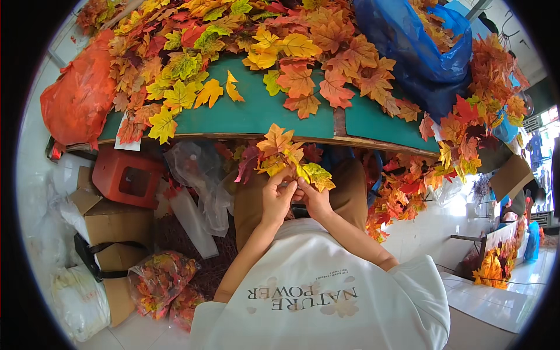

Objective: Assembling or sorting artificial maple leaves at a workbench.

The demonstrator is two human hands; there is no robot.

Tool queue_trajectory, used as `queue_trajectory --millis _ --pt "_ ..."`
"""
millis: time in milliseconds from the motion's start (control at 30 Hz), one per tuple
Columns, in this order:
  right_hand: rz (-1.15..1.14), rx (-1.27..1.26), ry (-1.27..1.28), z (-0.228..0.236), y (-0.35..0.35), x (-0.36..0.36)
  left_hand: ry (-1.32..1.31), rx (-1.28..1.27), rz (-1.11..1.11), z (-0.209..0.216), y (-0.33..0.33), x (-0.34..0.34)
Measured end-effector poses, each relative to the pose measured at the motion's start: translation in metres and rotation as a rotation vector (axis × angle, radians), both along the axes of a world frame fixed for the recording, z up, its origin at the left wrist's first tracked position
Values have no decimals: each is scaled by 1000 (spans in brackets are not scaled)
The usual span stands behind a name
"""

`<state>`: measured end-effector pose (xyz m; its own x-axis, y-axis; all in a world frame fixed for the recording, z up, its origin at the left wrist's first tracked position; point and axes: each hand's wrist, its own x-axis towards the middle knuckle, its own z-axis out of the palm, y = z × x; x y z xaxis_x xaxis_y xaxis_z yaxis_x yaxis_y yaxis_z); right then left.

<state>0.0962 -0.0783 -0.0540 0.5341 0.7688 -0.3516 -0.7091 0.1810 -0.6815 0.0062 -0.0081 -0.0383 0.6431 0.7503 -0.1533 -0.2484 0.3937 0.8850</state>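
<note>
Over my lap, just below the table's front edge, my left hand (pixel 276 197) and my right hand (pixel 315 201) meet with their fingertips pinched together. Between them is a small bunch of artificial maple leaves (pixel 276 142), orange and yellow with a dark red one at the left. A yellow-green leaf (pixel 317 175) sticks out beside my right fingers. The stems at the pinch are hidden by my fingers. On the green tabletop (pixel 256 114) ahead lie a heap of leaves (pixel 192 58) in orange, yellow, red and green, and a single yellow leaf (pixel 209 93).
A red plastic bag (pixel 79 96) sits at the table's left end, a blue plastic bag (pixel 414 44) at the right. Leaf garlands (pixel 408 181) hang below the edge. At lower left are a red box (pixel 125 175), cardboard boxes (pixel 119 227) and a clear bag of leaves (pixel 163 280).
</note>
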Motion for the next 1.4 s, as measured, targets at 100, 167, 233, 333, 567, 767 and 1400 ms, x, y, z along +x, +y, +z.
queue_trajectory --millis 100,167,233,333,567,767,1400 --pt "-57 -67 -409 -3 -2 -2 -53 28 33 -6 5 -2" --pt "40 85 -997 -10 -1 6 -84 -116 -31 -16 11 -14" --pt "-19 43 -1044 3 11 6 -34 -66 -89 -12 11 -20" --pt "35 -83 -981 0 30 16 23 -130 -289 -16 23 -24" --pt "324 -3 -959 -12 38 45 -165 -314 31 -10 56 -36" --pt "792 83 -547 -9 -9 22 -280 -264 117 -11 74 -43" --pt "129 47 -2047 -3 -5 21 27 -264 316 -7 23 -19"
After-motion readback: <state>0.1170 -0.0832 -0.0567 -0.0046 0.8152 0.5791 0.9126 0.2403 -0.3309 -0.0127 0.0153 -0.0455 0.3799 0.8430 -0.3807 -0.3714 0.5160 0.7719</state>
